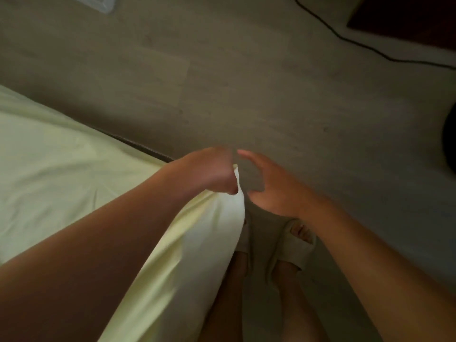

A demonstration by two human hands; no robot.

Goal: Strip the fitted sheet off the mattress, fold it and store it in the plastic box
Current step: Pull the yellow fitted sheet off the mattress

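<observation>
Here, seen from above, a person's left hand (209,172) closes its grip tightly on a bunched edge of the pale yellow fitted sheet (61,174), fingers curled under so that only the knuckles and the back of the hand show. The cloth rises to the fist in a taut ridge and hangs below it in a long fold in front of the person's legs. The right hand (269,191) hovers just beside the lifted fold, its grip wide: fingers (246,154) extended and curved, thumb spread, holding nothing. Whether the thumb tip brushes the cloth cannot be told through the motion blur.

The rest of the sheet lies spread over the bed at left, wrinkled towards the fist, with a strip of the dark corded mattress edge (145,150) bared beside the grey wood-look floor (246,82). The left hand's fingertips are hidden by the hand itself and the cloth.

At the top left, a translucent plastic container (98,2) sits on the floor, well apart from the hands and cut off by the frame. A thin black cable (345,38) trails across the floor at upper right, near a dark reddish furniture corner (407,18). A black rounded shape (450,139) at the right edge is too cropped to identify. Below the hands, pale open-toed slippers (296,240) show dimly, one half hidden behind the sheet.
</observation>
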